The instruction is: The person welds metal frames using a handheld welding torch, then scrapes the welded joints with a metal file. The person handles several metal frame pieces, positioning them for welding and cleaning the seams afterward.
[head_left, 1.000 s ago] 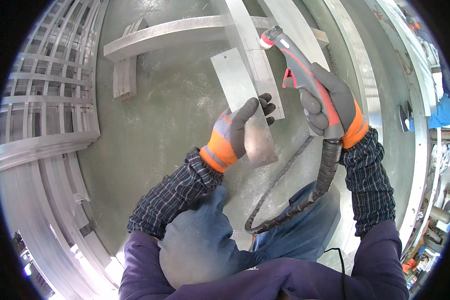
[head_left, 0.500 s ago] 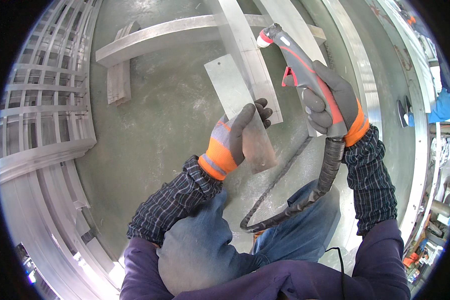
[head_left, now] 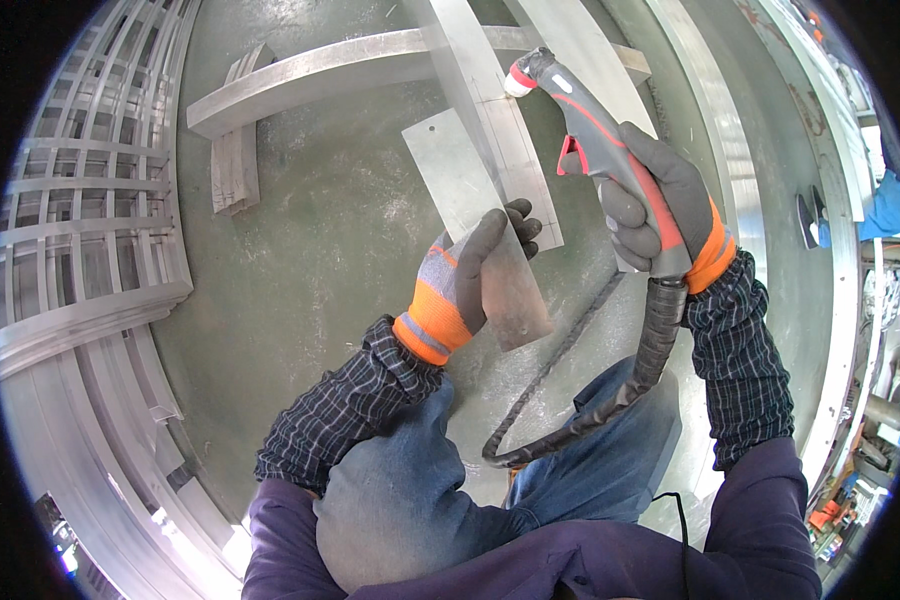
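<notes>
My left hand, in a grey and orange work glove, is closed around a flat metal plate with a small hole at its far corner. The plate's far part comes up beside a long metal bar that carries thin marked lines. My right hand, gloved alike, grips a grey and red plasma cutting torch. Its pale nozzle points left, over the bar's right edge. The red trigger stands in front of my fingers. From the handle a black wrapped cable curves down between my legs.
A thick metal crosspiece lies under the bars, partly on short stacked pieces. A second wide bar runs beside the marked one. Stacked metal frames fill the left side. Another person's blue-clothed leg shows at far right.
The torch has shifted slightly left, with its nozzle a bit lower. The plate has moved very slightly left. Both hands keep their hold.
</notes>
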{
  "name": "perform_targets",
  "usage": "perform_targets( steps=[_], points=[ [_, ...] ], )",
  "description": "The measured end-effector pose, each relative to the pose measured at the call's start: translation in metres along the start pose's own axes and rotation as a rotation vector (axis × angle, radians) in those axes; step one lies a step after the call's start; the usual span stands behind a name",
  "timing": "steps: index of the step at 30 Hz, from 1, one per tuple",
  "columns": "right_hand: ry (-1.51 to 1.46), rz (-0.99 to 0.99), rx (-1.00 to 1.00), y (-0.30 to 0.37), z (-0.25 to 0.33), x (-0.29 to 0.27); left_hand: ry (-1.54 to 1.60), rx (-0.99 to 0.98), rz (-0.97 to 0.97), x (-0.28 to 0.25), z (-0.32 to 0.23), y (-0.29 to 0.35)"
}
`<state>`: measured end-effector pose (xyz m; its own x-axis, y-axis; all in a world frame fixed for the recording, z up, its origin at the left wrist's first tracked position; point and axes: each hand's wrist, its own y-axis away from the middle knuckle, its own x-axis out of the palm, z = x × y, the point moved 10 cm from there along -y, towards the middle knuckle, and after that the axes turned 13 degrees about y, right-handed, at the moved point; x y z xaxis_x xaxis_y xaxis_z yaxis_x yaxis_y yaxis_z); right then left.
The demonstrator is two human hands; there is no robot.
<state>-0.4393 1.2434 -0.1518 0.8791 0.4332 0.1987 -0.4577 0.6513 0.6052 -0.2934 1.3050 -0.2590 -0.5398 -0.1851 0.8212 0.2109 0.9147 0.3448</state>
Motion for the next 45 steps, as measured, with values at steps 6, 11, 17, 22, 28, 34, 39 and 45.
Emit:
perform_targets(
  steps=[6, 11, 17, 22, 28, 34, 39, 45],
  points=[
    [0.036, -0.115, 0.033, 0.002, -0.002, -0.005, -0.007, -0.008, -0.024, -0.003, 0.001, 0.000],
    [0.042, -0.082, 0.027, 0.003, 0.001, -0.002, -0.025, 0.028, -0.013, 0.005, -0.004, 0.003],
    [0.087, -0.231, 0.048, 0.004, 0.001, 0.000, -0.022, 0.004, -0.017, 0.004, -0.003, 0.003],
    [0.181, -0.225, 0.068, 0.005, -0.002, -0.002, -0.001, -0.028, -0.083, 0.000, -0.003, 0.005],
    [0.221, -0.207, 0.009, 0.008, 0.007, 0.010, -0.508, 0.247, -0.095, -0.014, -0.064, 0.019],
    [0.213, -0.206, 0.070, 0.010, 0.000, -0.005, -0.026, 0.281, -0.328, -0.036, -0.088, 0.024],
    [0.206, -0.167, 0.054, 0.006, 0.002, 0.001, 0.014, 0.388, -0.422, -0.070, -0.102, 0.032],
    [0.225, -0.177, 0.032, 0.007, 0.000, -0.003, -0.571, 0.516, -0.365, -0.069, -0.121, 0.031]
  ],
)
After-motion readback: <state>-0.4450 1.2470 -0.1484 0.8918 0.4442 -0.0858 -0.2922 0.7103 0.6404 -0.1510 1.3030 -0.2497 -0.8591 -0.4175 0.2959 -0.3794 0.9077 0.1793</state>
